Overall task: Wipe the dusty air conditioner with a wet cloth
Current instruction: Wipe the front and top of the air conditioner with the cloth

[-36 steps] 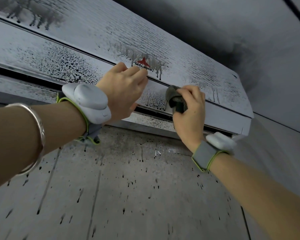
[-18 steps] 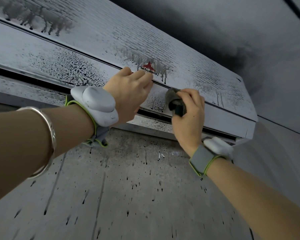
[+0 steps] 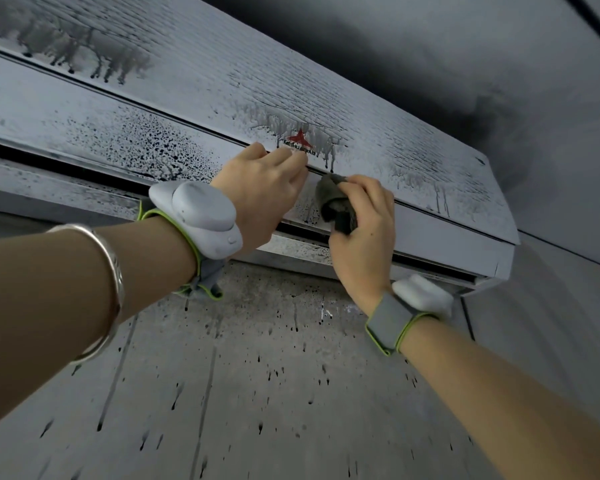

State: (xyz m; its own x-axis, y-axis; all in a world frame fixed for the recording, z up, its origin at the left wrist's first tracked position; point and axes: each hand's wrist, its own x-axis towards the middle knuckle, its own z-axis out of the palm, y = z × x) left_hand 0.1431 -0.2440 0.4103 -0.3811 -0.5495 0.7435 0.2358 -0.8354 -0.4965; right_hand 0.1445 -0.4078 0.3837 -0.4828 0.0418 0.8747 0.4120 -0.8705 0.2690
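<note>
1. Two hands work at the lower front panel of the air conditioner (image 3: 378,109), which is mounted high on the wall (image 3: 257,393) above me. My right hand (image 3: 364,233) grips the dark wet cloth (image 3: 336,206), bunched in curled fingers, against the panel just under the red logo (image 3: 300,143). My left hand (image 3: 264,195) rests its straight fingers on the panel seam beside the cloth and holds nothing.
2. Risk: the cloth looks saturated with grime. Further strokes may smear dirt rather than lift it.
3. Risk: dark runs already streak the casing and spot the wall below. Excess water may add drips or run into the air outlet slot (image 3: 84,168).
4. Risk: my left fingers press near the seam. Heavy pressure may flex or unlatch the front panel.
5. Risk: I reach overhead. A slip of the bunched cloth drops it out of reach.
6. Hidden: my right fingertips lie behind the cloth, and my left fingertips are partly hidden.
7. Cut off: the unit's left end runs out of view. The logo lettering is too blurred to read with confidence.
</note>
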